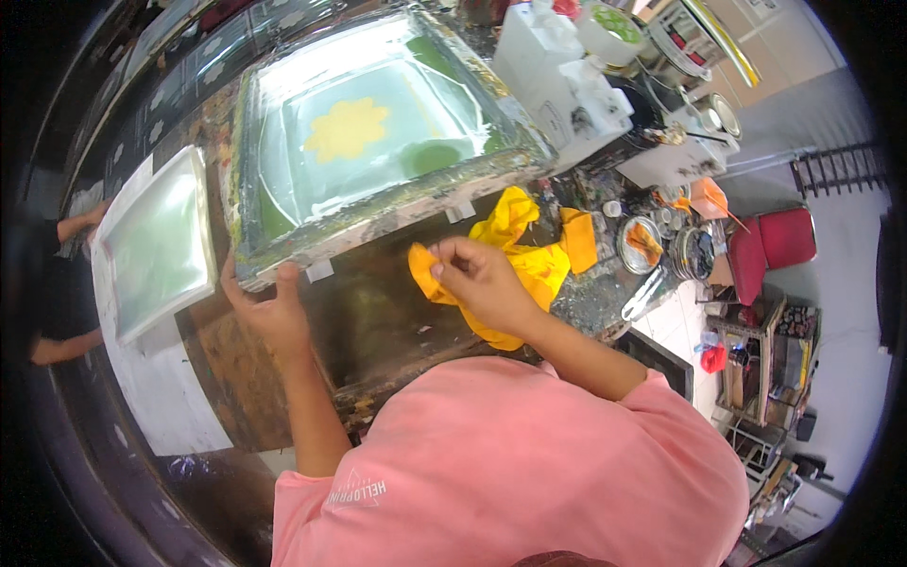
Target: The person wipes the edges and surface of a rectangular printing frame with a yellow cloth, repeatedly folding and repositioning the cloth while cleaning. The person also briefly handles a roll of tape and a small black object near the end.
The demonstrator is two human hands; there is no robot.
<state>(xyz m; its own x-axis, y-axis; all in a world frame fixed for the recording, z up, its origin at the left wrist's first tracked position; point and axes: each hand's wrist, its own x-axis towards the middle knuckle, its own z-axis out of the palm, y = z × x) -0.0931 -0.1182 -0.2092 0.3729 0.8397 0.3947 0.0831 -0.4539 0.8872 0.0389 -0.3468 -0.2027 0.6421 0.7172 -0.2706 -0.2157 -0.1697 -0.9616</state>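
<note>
A screen-printing frame (406, 205) with paint-caked edges stands tilted at the upper middle. On its pale mesh is a yellow flower shape (348, 129). My left hand (272, 307) grips the frame's near left corner, thumb on the front edge and the other fingers round the side. My right hand (482, 282) is closed in a pinch on a yellow-orange cloth (427, 274), in front of the frame. More bright yellow cloth (543, 269) lies crumpled behind and under that hand; whether it is one piece with the pinched part I cannot tell.
A smaller white-edged screen (156, 246) lies at the left on white paper (170, 387). Another person's hand (80, 225) is beside it. White jugs (539, 47), paint tins (697, 250) and a folded orange cloth (577, 239) crowd the right. Further off stands a red chair (786, 238).
</note>
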